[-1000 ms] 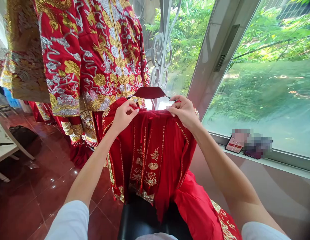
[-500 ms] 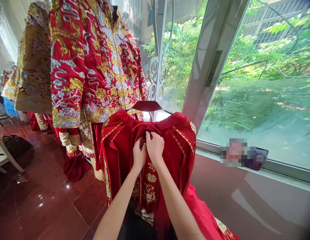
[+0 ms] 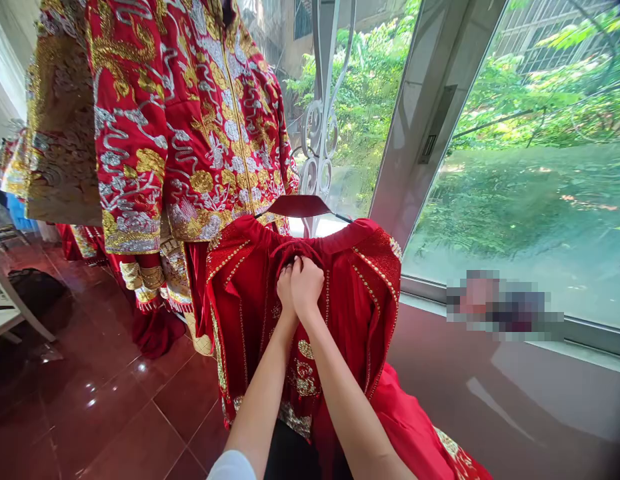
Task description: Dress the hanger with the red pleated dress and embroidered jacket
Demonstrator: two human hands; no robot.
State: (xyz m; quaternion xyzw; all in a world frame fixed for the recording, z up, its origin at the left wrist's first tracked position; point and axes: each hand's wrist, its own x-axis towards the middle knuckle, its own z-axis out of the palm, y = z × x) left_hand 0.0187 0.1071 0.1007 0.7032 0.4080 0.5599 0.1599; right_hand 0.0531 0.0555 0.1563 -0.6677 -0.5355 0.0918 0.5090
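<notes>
A red skirt (image 3: 345,300) with gold beading hangs by its gathered waistband from a dark red hanger (image 3: 299,206). At the middle of the waistband a thin red drawstring (image 3: 296,245) forms a loose loop. My left hand (image 3: 286,292) is closed at the drawstring, its fingertips pressed against the cloth. Close beside it on the right, my right hand (image 3: 308,285) is closed too, partly covering the left fingers. Both hands touch each other just under the waistband. The ends of the drawstring in the fingers are hidden.
Behind on the left hangs a red jacket (image 3: 205,133) with gold and silver embroidery, with more embroidered garments (image 3: 65,133) further left. A window (image 3: 520,227) and its sill are on the right. A white chair (image 3: 13,307) stands on the red tiled floor (image 3: 115,413).
My hands have drawn closer together at the waistband, the right now overlapping the left. The drawstring loop shows more above them. The view has shifted slightly.
</notes>
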